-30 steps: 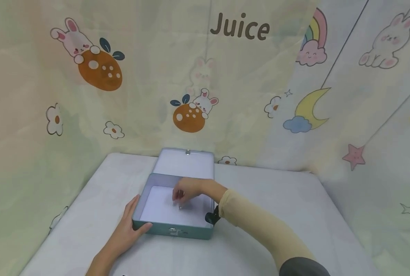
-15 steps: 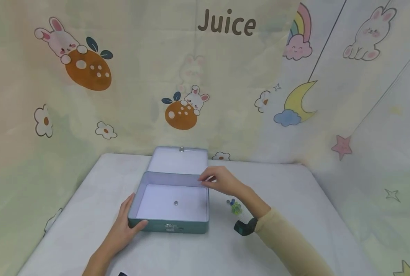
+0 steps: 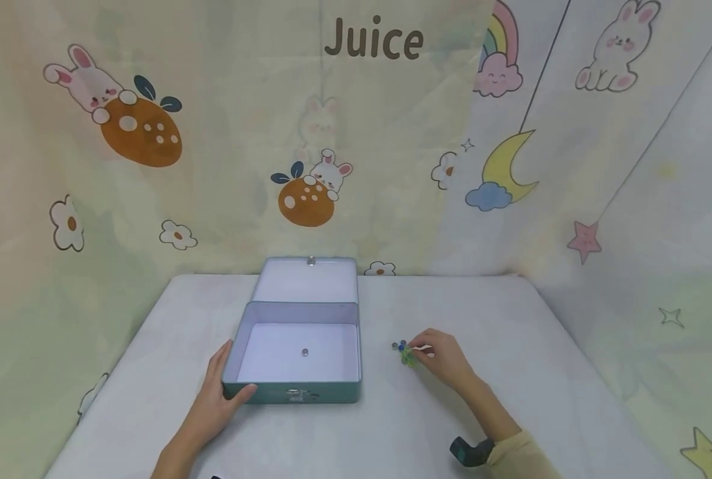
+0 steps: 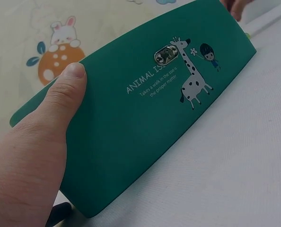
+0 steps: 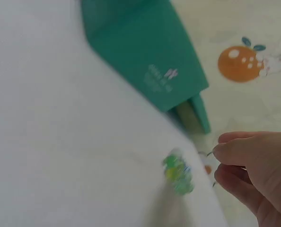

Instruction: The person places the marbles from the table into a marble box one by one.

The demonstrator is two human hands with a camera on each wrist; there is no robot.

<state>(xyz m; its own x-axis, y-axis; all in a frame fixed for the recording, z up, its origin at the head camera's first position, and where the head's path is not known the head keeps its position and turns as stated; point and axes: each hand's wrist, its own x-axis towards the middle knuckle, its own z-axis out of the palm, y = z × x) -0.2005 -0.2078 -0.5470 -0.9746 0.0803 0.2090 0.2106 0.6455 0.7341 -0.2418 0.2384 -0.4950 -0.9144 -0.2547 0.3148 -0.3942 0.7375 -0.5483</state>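
A green tin box (image 3: 291, 394) stands with its lid (image 3: 305, 281) laid back behind it. One clear marble (image 3: 305, 352) lies on its white inside floor. My left hand (image 3: 219, 386) grips the front left corner, thumb on the printed front (image 4: 131, 109) and fingers along the side. To the right of the box sits a small cluster of glass marbles (image 3: 406, 357), green, blue and clear. My right hand (image 3: 447, 359) is over the cluster's right edge, fingertips close to the marbles in the head view. In the right wrist view its thumb and fingers are loosely bent, with nothing showing between them.
A white cloth covers the table (image 3: 404, 426), and a printed curtain (image 3: 236, 166) rises along its back edge. The right wrist carries a black device (image 3: 471, 452). A metal clasp (image 4: 166, 55) sits on the box front.
My right hand has left the box, leaving a clear marble inside, and moved right and down to the marble cluster. My left hand keeps its place on the box.
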